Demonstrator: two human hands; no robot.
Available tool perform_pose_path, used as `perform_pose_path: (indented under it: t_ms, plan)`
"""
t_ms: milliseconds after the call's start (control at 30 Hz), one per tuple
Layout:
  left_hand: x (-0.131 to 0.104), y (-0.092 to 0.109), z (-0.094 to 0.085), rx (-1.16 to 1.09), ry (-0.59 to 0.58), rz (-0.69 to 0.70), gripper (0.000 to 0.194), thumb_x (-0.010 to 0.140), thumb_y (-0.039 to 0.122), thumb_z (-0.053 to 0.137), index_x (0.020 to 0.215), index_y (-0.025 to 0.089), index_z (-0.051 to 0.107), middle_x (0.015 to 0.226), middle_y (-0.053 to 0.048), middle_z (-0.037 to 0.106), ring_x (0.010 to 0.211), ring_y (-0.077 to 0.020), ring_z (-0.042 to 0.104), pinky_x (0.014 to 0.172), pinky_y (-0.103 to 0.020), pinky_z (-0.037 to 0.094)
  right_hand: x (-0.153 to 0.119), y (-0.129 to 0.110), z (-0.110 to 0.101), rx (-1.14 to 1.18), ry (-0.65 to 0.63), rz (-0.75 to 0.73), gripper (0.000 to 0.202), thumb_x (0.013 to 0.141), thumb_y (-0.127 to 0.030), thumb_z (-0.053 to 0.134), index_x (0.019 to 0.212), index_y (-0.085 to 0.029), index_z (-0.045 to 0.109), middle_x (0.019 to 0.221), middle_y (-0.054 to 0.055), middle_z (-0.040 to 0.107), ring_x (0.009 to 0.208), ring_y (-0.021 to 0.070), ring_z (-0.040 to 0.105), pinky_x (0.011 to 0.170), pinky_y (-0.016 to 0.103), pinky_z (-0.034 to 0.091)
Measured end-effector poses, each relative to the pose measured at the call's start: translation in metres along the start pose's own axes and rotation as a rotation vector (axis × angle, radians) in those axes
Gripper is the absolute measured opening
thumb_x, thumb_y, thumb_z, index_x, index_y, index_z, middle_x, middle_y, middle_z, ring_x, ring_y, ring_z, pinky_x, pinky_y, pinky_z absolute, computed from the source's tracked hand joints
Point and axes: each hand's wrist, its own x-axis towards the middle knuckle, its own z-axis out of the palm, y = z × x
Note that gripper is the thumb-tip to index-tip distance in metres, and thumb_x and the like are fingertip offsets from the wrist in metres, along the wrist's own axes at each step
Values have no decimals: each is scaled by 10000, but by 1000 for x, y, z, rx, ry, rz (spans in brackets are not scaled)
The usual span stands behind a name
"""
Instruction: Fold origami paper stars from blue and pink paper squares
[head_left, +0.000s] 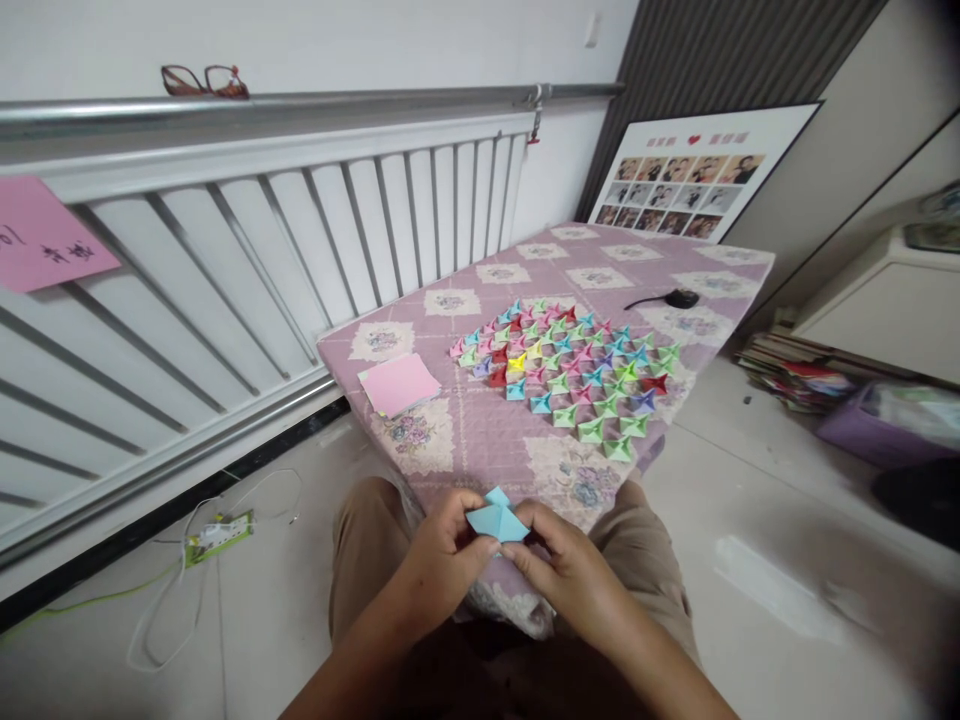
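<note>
A light blue folded paper boat (498, 522) is held between my two hands over the near edge of the table. My left hand (448, 545) pinches its left side with thumb and fingers. On the other side, my right hand (561, 552) grips the right end, its thumb close to the left thumb at the bottom. Further up the table, several rows of small folded paper pieces (574, 368) in green, blue, pink, red, yellow and purple are laid out. To their left lies a stack of pink paper sheets (401, 384).
A floral tablecloth (495, 440) covers the table, with a black corded object (681, 298) at the far right. The white radiator (360, 230) runs along the left, eyeglasses (204, 82) above it. A power strip (219, 536) with cables lies on the floor.
</note>
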Motion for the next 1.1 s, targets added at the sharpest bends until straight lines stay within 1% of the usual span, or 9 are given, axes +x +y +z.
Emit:
perform_pose_path:
  t_ms: [167, 267, 400, 533, 633, 733, 833, 933, 1100]
  plan:
    - [2, -1, 5, -38, 73, -4, 488, 748, 124, 560, 1214, 201, 438, 1014, -43, 600, 854, -150, 566, 770, -282, 442, -4, 7, 7, 156, 39, 123, 98, 836, -297, 560, 845, -226, 494, 727, -43, 500, 674, 125, 476, 631, 232, 388]
    - [2, -3, 7, -9, 77, 0, 570, 742, 104, 555, 1282, 210, 405, 1005, -41, 605, 872, -155, 581, 792, -291, 446, -4, 9, 9, 241, 53, 140, 152, 849, -366, 542, 841, -217, 512, 748, -28, 507, 702, 133, 477, 650, 243, 394]
    - [1, -9, 11, 51, 93, -4, 647, 735, 90, 569, 1337, 236, 381, 963, -17, 604, 818, -138, 582, 752, -265, 447, -3, 11, 12, 273, 177, 205, 220, 828, -407, 548, 748, -204, 522, 680, -31, 482, 642, 126, 444, 601, 239, 374]
    - [1, -13, 16, -69, 122, -60, 740, 730, 112, 595, 1395, 233, 294, 861, 9, 602, 711, -113, 551, 649, -224, 430, -4, 14, 16, 282, 249, 231, 231, 799, -410, 578, 711, -200, 539, 635, -37, 475, 598, 120, 428, 561, 234, 358]
    - [2, -15, 17, -177, 95, -160, 589, 744, 200, 616, 1301, 185, 428, 849, -9, 623, 683, -117, 554, 630, -232, 437, -6, 16, 18, 254, 272, 221, 219, 811, -403, 582, 731, -202, 549, 650, -29, 504, 623, 127, 455, 585, 241, 369]
    - [2, -20, 17, -160, 31, -221, 263, 775, 300, 593, 975, 132, 616, 750, -18, 623, 648, -135, 568, 601, -248, 441, -7, 21, 22, 257, 296, 215, 210, 823, -396, 587, 752, -215, 508, 664, -34, 509, 624, 126, 471, 584, 243, 374]
    - [2, -24, 17, -87, 34, -226, 200, 787, 302, 566, 878, 135, 630, 702, -5, 619, 629, -140, 577, 584, -247, 439, -5, 26, 25, 345, 315, 232, 222, 813, -399, 601, 884, -233, 472, 671, -47, 518, 617, 134, 505, 584, 252, 396]
    - [2, -25, 17, -24, 41, -236, 196, 783, 279, 563, 902, 141, 634, 748, -6, 643, 649, -143, 588, 610, -256, 454, 0, 25, 23, 468, 241, 271, 405, 777, -438, 629, 1075, -224, 458, 680, -50, 536, 620, 147, 531, 594, 270, 419]
    - [-1, -21, 16, 49, 21, -208, 170, 769, 253, 569, 873, 143, 647, 749, -9, 642, 684, -149, 579, 647, -263, 455, 6, 17, 14, 544, 116, 341, 343, 761, -522, 625, 768, -184, 565, 640, -37, 517, 581, 112, 464, 572, 253, 381]
